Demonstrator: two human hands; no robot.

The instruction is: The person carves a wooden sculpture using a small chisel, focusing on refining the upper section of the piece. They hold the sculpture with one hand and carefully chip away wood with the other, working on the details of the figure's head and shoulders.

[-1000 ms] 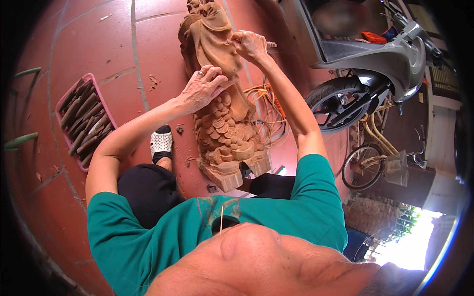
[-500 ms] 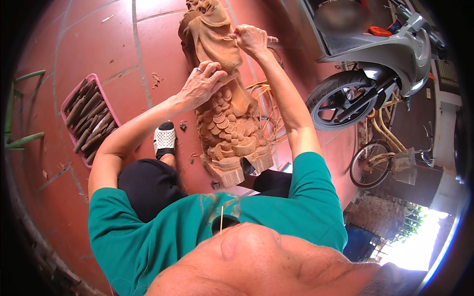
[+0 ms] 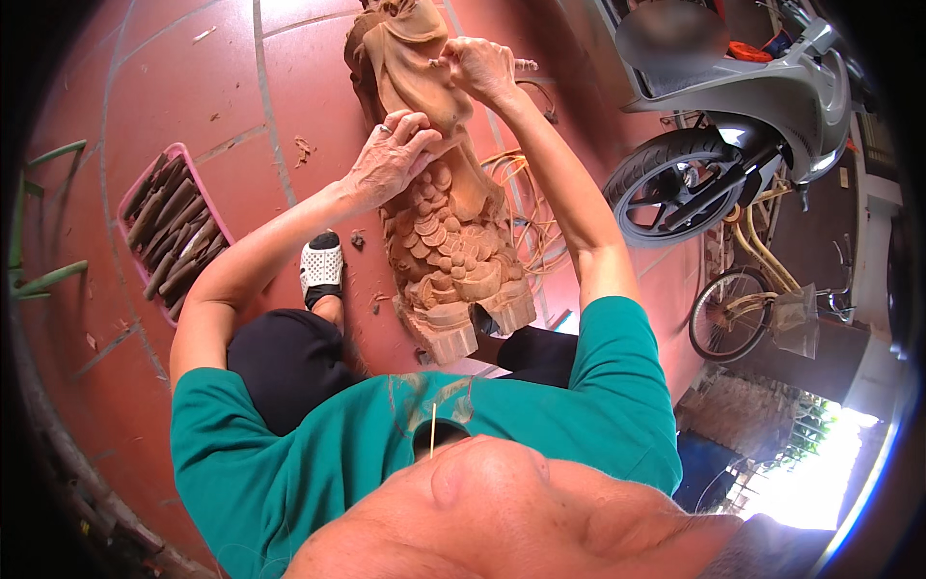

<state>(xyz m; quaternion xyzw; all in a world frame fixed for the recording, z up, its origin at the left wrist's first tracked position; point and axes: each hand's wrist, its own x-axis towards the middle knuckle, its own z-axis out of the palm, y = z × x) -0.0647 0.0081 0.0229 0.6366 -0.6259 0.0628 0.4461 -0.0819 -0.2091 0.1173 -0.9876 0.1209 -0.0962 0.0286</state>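
A brown wood carving (image 3: 453, 241) lies lengthwise in front of me, with smooth drapery folds at its far part and clustered round, coin-like shapes nearer. My left hand (image 3: 394, 159) is closed over its middle, the fingers bent against the wood. Farther up, my right hand (image 3: 482, 69) is wrapped round a carving chisel (image 3: 526, 65). The handle's end sticks out to the right of my fist, while a short tip shows on the left, at the drapery's edge. Most of the chisel is hidden in my fingers.
A pink basket (image 3: 230, 232) of dark, stick-like tools (image 3: 176, 220) stands on the red tiles at left, near green stool legs (image 3: 53, 278). Wood chips (image 3: 303, 151) and an orange cord (image 3: 526, 207) lie about. A motorbike (image 3: 675, 188) and a bicycle (image 3: 733, 314) stand at right.
My right hand has shifted slightly up and left along the drapery with the chisel. My left hand stays on the carving's middle, a little higher.
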